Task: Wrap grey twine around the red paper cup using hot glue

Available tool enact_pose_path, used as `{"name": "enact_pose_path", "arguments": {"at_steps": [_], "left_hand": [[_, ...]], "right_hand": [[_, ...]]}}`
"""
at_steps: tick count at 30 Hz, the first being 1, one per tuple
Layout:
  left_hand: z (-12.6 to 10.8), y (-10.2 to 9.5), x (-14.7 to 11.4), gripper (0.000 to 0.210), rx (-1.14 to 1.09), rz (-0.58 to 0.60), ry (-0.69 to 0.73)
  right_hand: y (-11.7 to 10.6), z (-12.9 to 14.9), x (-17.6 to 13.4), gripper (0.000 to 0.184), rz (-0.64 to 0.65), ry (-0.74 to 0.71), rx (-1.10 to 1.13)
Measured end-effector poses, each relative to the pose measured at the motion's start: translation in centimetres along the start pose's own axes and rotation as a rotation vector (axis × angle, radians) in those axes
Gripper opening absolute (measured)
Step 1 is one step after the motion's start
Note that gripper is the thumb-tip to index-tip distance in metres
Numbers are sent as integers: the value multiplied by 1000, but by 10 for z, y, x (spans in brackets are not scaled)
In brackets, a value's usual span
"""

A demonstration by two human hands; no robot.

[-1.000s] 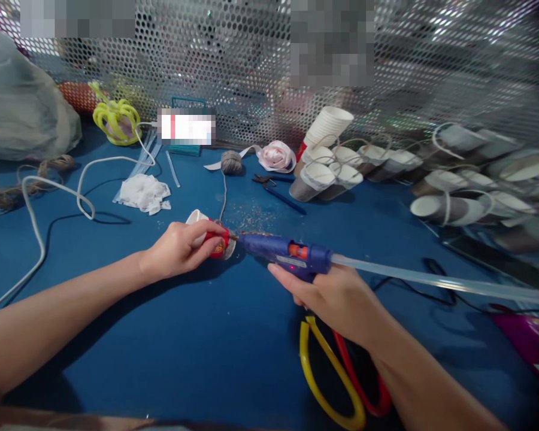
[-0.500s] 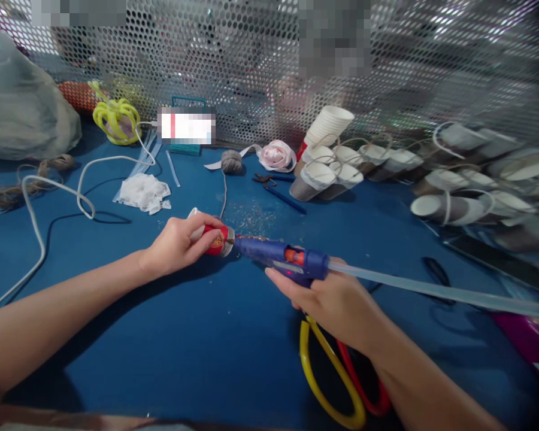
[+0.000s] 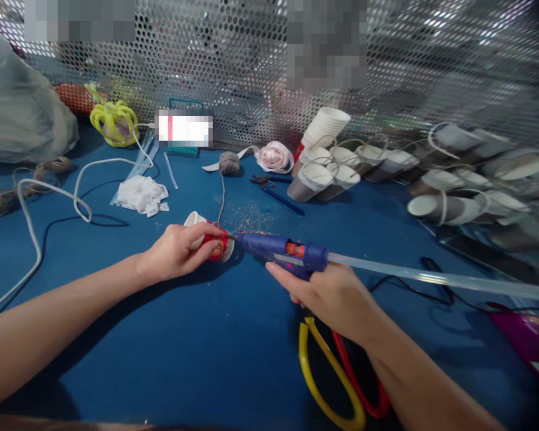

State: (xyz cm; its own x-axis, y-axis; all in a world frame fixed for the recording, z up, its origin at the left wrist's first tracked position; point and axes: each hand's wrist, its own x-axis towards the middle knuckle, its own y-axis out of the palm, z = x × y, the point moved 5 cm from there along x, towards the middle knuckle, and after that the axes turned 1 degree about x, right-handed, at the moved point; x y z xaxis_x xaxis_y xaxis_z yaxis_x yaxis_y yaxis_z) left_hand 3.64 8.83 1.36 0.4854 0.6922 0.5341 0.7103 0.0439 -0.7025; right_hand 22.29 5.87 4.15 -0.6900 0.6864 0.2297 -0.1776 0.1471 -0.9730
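My left hand [image 3: 184, 248] grips a red and white paper cup [image 3: 196, 220] that lies on its side, mouth to the left. My right hand [image 3: 323, 293] is wrapped round a blue hot glue gun [image 3: 273, 251] with a long clear glue stick [image 3: 399, 274] out of its back. The gun's nozzle is at the cup's base end, close to my left fingertips; whether it touches the cup I cannot tell. A strand of grey yarn runs from a small yarn ball [image 3: 229, 163] to the cup.
Scissors with yellow and red handles [image 3: 312, 383] lie under my right forearm. Blue-handled pliers [image 3: 282, 200], a pink fabric rose [image 3: 273, 157] and stacked cups [image 3: 326, 127] stand farther back. Several wrapped cups [image 3: 458, 203] fill the right. A white cable [image 3: 36, 239] loops at left, near crumpled white material [image 3: 141, 196].
The view has shifted slightly. The cup's white mouth shows a little more beside my left hand. The glue gun stays at the cup's base end, and both hands keep their hold.
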Motion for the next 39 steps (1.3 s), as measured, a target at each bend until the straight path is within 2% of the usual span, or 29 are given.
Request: {"name": "enact_pose_path", "arguments": {"at_steps": [3, 6, 10, 14, 17, 22, 29, 34, 39], "left_hand": [[-2, 0, 0, 15, 12, -8, 51], [-4, 0, -1, 13, 30, -6, 92], [-6, 0, -1, 12, 55, -1, 116], [-6, 0, -1, 12, 56, -5, 119], [-6, 0, 0, 13, 32, -8, 105], [-4, -1, 0, 14, 2, -19, 96], [0, 0, -2, 15, 11, -42, 36], [5, 1, 0, 16, -45, -51, -35], [10, 1, 0, 18, -68, -58, -131]], "right_hand": [[5, 0, 1, 33, 29, -53, -34], [6, -7, 5, 29, 38, 136, 127], [7, -11, 8, 42, 62, 387, 369], [6, -11, 8, 46, 80, 491, 439], [4, -12, 5, 45, 60, 456, 397], [6, -10, 4, 35, 23, 272, 274], [3, -3, 2, 24, -14, 103, 137], [-3, 0, 0, 24, 16, 83, 181], [-5, 4, 2, 24, -23, 129, 284]]}}
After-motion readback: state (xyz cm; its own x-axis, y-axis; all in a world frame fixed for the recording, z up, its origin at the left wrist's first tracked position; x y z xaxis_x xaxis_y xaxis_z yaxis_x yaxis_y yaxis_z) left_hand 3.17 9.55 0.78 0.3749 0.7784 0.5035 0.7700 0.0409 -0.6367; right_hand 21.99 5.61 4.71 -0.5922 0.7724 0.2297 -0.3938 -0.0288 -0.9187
